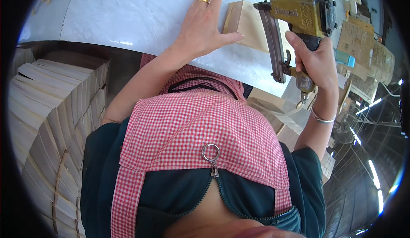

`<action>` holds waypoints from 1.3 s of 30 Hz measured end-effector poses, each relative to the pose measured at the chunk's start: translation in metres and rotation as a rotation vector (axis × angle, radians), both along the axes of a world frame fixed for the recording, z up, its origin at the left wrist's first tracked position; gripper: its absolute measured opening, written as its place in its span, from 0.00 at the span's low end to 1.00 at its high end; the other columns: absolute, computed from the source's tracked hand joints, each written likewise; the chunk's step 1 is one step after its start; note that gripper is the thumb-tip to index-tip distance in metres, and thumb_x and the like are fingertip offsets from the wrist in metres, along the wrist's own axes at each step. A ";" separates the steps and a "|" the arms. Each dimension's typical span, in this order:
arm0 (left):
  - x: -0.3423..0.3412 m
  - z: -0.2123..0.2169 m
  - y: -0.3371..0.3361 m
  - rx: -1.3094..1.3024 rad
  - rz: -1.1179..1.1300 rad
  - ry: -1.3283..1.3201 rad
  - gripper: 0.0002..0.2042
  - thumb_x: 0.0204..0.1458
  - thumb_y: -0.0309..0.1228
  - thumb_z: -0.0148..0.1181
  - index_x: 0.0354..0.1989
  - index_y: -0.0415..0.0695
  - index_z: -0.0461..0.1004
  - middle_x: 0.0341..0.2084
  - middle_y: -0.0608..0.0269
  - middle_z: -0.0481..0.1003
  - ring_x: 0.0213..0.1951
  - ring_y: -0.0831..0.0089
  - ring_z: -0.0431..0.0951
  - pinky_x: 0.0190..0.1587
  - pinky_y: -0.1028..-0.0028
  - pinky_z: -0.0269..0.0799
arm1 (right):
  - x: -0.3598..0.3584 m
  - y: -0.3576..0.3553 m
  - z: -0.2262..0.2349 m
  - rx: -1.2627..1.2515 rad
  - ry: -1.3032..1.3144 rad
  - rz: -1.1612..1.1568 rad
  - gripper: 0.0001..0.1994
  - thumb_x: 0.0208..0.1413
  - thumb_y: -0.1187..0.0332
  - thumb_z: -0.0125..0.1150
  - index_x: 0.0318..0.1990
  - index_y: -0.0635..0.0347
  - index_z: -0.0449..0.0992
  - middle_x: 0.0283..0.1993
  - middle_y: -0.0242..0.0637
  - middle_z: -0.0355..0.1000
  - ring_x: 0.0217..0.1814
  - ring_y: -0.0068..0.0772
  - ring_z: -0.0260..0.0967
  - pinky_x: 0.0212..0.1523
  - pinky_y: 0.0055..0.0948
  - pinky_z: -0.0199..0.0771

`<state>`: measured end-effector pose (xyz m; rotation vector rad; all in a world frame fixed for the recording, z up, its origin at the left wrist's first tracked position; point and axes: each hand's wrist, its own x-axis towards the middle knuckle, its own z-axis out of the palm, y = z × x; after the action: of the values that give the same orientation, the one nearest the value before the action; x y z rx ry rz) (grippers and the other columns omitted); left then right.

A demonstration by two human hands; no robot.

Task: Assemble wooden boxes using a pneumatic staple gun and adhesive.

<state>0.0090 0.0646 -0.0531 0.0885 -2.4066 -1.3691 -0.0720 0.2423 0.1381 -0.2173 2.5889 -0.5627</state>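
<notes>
My left hand (201, 29) lies open on the white tabletop, fingers stretched out and a ring on one of them. Its thumb points toward a pale wooden piece (253, 29) with a raised edge; whether the thumb touches the wood I cannot tell. My right hand (319, 62) is closed around the handle of a pneumatic nail gun (294, 16) with a yellow-gold body and a dark slanted magazine. The tool is held over the right end of the wooden piece and hides part of it. An air fitting (304, 96) shows at the base of its handle.
The white table (111, 14) spans the top of the view. Stacked pale wooden boards (47, 88) stand at my left, below table height. Brown cardboard (354, 43) and more wood are at the right. An air hose (282, 113) trails below the nail gun.
</notes>
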 end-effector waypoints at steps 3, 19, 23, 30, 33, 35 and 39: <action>-0.001 -0.005 0.004 0.060 0.005 -0.079 0.46 0.39 0.44 0.77 0.67 0.42 0.60 0.69 0.46 0.58 0.74 0.49 0.51 0.71 0.55 0.54 | -0.005 0.001 -0.003 0.023 -0.005 0.026 0.18 0.57 0.58 0.70 0.31 0.67 0.77 0.14 0.30 0.69 0.10 0.20 0.62 0.13 0.17 0.62; -0.005 0.004 -0.001 0.009 -0.034 -0.077 0.44 0.40 0.47 0.77 0.65 0.40 0.64 0.69 0.46 0.58 0.71 0.51 0.56 0.70 0.53 0.54 | -0.028 0.019 0.004 -0.039 -0.021 0.071 0.17 0.57 0.58 0.70 0.32 0.67 0.78 0.14 0.30 0.68 0.09 0.19 0.61 0.13 0.17 0.61; -0.022 0.030 0.005 -0.363 -0.165 0.097 0.35 0.36 0.47 0.79 0.51 0.42 0.72 0.66 0.48 0.64 0.67 0.54 0.63 0.69 0.54 0.56 | -0.028 0.055 0.009 -0.026 0.053 -0.087 0.17 0.57 0.59 0.70 0.32 0.68 0.77 0.14 0.30 0.68 0.09 0.19 0.61 0.12 0.17 0.60; -0.064 0.023 0.063 -0.579 -0.256 0.203 0.24 0.31 0.39 0.77 0.39 0.45 0.79 0.49 0.52 0.75 0.48 0.60 0.71 0.56 0.60 0.63 | -0.029 0.080 0.002 -0.038 0.020 -0.219 0.16 0.59 0.60 0.69 0.29 0.65 0.76 0.13 0.28 0.67 0.09 0.18 0.58 0.12 0.17 0.58; -0.071 0.022 0.066 -0.538 -0.345 0.089 0.24 0.30 0.39 0.78 0.38 0.45 0.79 0.48 0.52 0.75 0.48 0.60 0.71 0.56 0.59 0.63 | -0.031 0.086 -0.002 -0.029 -0.020 -0.205 0.17 0.58 0.59 0.69 0.32 0.68 0.77 0.14 0.29 0.68 0.09 0.19 0.61 0.12 0.17 0.59; -0.072 0.023 0.066 -0.537 -0.353 0.081 0.24 0.30 0.39 0.78 0.38 0.45 0.79 0.47 0.52 0.75 0.48 0.60 0.71 0.56 0.59 0.63 | -0.033 0.089 -0.003 -0.045 -0.024 -0.199 0.17 0.58 0.59 0.69 0.32 0.68 0.77 0.14 0.29 0.68 0.09 0.19 0.61 0.12 0.17 0.59; -0.073 0.024 0.066 -0.525 -0.368 0.060 0.24 0.29 0.39 0.78 0.38 0.45 0.78 0.46 0.53 0.75 0.47 0.60 0.71 0.56 0.60 0.63 | -0.036 0.095 -0.007 -0.084 -0.031 -0.172 0.17 0.58 0.59 0.69 0.32 0.67 0.77 0.14 0.29 0.68 0.09 0.18 0.61 0.12 0.17 0.59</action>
<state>-0.0638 0.1306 -0.0296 -0.5443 -2.7331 -0.8021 -0.1079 0.3374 0.1310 -0.0127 2.5714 -0.7305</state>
